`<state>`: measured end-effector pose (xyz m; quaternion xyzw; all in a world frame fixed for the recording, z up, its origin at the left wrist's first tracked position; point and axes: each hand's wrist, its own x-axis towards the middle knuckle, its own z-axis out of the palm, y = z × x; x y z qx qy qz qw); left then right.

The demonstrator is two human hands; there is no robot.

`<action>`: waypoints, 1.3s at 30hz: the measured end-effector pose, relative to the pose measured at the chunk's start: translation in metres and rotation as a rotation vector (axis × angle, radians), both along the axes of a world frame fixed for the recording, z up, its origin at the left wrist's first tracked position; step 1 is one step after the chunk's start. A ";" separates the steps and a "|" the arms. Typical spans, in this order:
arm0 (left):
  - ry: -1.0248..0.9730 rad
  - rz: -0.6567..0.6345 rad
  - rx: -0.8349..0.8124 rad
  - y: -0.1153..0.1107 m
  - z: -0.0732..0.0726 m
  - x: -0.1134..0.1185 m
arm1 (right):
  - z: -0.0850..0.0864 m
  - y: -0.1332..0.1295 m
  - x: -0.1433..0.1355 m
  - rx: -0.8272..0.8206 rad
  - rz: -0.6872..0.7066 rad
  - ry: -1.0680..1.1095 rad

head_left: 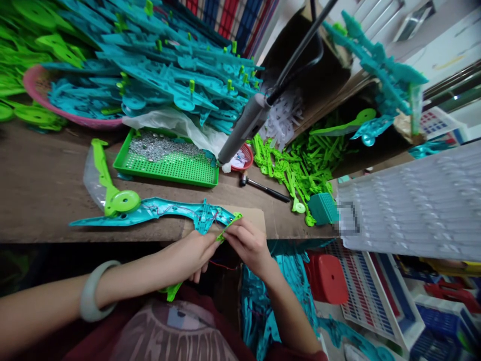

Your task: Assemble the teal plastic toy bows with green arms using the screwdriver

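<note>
A long turquoise plastic shell point(165, 208) with thin wires along its inside lies on the bench near its front edge. My right hand point(250, 243) pinches a narrow green plastic piece point(230, 226) at the shell's right end. My left hand point(197, 255) is closed around the lower end of this piece, its fingers partly hidden. Below my left wrist, some green plastic point(172, 292) sticks out; I cannot tell whether it belongs to the same piece. A green part with a round disc point(126, 201) and a clear fin rests against the shell's left half.
Behind stands a green perforated tray point(169, 173) of small metal pieces. A hammer point(265, 187) lies right of it, near piled green parts point(285, 170). A grey tool point(244, 128) hangs over the bench. Turquoise shells point(169, 65) are heaped behind; a red stool point(328, 278) stands below right.
</note>
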<state>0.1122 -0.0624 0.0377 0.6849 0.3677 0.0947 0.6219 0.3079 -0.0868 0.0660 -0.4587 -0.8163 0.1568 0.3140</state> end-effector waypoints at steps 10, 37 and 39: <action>0.032 0.023 -0.026 -0.002 -0.003 0.008 | 0.002 -0.007 -0.008 -0.113 -0.150 0.166; 0.030 0.022 0.094 -0.012 0.000 0.004 | -0.012 -0.018 -0.021 -0.228 -0.385 0.521; 0.040 -0.012 0.127 -0.011 0.005 0.002 | -0.016 -0.018 -0.027 -0.430 -0.440 0.824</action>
